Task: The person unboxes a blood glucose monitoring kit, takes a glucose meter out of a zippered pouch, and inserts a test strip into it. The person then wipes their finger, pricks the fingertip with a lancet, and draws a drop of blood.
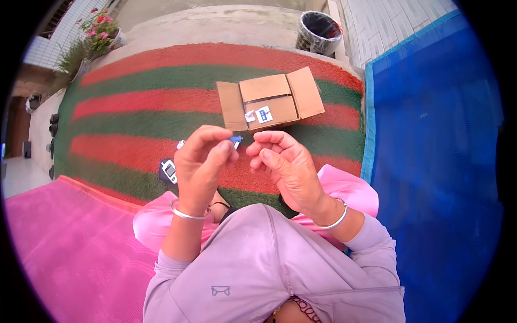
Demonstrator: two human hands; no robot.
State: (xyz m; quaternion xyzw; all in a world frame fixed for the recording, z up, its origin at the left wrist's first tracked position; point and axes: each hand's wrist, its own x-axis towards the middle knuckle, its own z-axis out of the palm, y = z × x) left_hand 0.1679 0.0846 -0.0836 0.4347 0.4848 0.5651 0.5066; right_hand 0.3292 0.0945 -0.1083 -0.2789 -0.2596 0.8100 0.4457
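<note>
My left hand [203,159] is raised at the centre, its thumb and fingers pinched together. A small blue item [235,139] with a white part shows right beside those fingertips; whether they grip it cannot be made out. To the right, my right hand [283,164] has its fingers curled and the thumb against them; anything between the tips is too small to name. The two hands are a short gap apart. Just left of my left hand, a white meter with a grey screen [169,170] lies on a dark case on the striped mat.
An open cardboard box [269,102] stands on the red and green mat [145,99] beyond my hands. A lined bin [319,33] is at the top, potted flowers [100,33] at the upper left. Pink cloth [75,242] lies left, blue cloth [431,161] right.
</note>
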